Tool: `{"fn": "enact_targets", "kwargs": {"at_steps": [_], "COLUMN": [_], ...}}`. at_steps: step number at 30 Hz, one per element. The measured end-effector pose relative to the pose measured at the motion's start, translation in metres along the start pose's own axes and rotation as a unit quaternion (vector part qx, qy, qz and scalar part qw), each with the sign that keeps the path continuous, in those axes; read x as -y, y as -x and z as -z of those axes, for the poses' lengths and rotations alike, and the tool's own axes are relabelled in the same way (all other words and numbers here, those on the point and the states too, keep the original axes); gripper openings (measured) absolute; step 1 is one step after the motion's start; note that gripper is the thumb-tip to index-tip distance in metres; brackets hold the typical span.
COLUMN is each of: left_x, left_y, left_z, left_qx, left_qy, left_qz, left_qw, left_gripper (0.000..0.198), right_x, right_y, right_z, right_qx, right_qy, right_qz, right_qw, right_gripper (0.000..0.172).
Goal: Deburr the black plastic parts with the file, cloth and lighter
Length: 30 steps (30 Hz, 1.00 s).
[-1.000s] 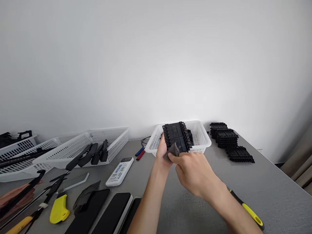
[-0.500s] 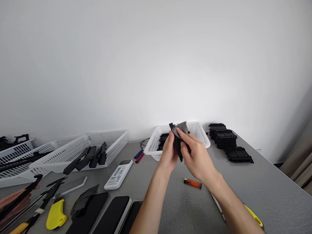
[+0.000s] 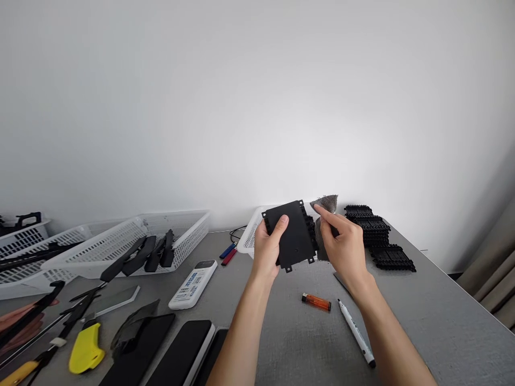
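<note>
Head view: two bare hands meet over a grey table (image 3: 289,338), clear of its surface.
Left hand (image 3: 266,247): grips a flat black rectangular plastic panel (image 3: 295,233), thumb on the smooth face, other fingers mostly hidden behind.
Black panel: held tilted at the near side of a white perforated plastic basket (image 3: 248,238), partly covering it; small holed tabs at the corners, toothed parts along the right edge.
Right hand (image 3: 344,244): just right of the panel, fingers curled round a grey flexible rough-looking sheet (image 3: 328,202), index finger extended against it; whether sheet and panel touch cannot be told.
Far right: stacked black ridged plastic panels (image 3: 368,230).
Near the hands: an orange translucent lighter (image 3: 317,302) and, to its right, a white marker pen (image 3: 356,332).
Left: a white rectangular device (image 3: 193,285) with a dark end.
Near left edge: another person's hand (image 3: 28,329) behind a long black strip (image 3: 32,313); its finger state cannot be told.
</note>
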State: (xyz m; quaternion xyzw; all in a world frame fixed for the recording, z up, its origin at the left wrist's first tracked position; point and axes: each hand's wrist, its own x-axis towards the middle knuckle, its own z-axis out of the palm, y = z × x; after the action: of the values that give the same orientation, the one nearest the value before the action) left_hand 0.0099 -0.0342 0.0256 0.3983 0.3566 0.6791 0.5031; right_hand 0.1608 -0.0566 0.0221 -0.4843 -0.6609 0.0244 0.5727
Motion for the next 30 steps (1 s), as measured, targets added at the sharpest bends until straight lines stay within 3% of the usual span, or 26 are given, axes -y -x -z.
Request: {"fn": "enact_targets", "kwargs": {"at_steps": [5,14,19,27,30], "left_x": [-0.001,0.000,0.002,-0.007,-0.010], "left_y": [0.002,-0.003,-0.008,-0.023,-0.023], "left_z": [0.001,0.006,0.006,0.024,0.027], "left_qx": [0.033,0.036,0.001,-0.094,-0.080], "left_qy": [-0.020,-0.023,0.004,0.046,0.034], "left_qz": [0.000,-0.029,-0.012,-0.026,-0.034], "left_qw": [0.999,0.999,1.000,0.994,0.996], "left_gripper": [0.047,0.047,0.049,0.045,0.045], "right_x": [0.002,0.010,0.015,0.033,0.029], "right_y": [0.001,0.002,0.004,0.014,0.010], "right_z": [-0.006,-0.008,-0.005,0.015,0.022], "right_qx": [0.019,0.072,0.116,0.265,0.236], "right_qy": [0.040,0.063,0.036,0.032,0.014], "right_qz": [0.042,0.027,-0.003,-0.013,-0.032], "right_qw": [0.998,0.995,0.993,0.964,0.971], "right_gripper": [0.039,0.042,0.044,0.041,0.037]}}
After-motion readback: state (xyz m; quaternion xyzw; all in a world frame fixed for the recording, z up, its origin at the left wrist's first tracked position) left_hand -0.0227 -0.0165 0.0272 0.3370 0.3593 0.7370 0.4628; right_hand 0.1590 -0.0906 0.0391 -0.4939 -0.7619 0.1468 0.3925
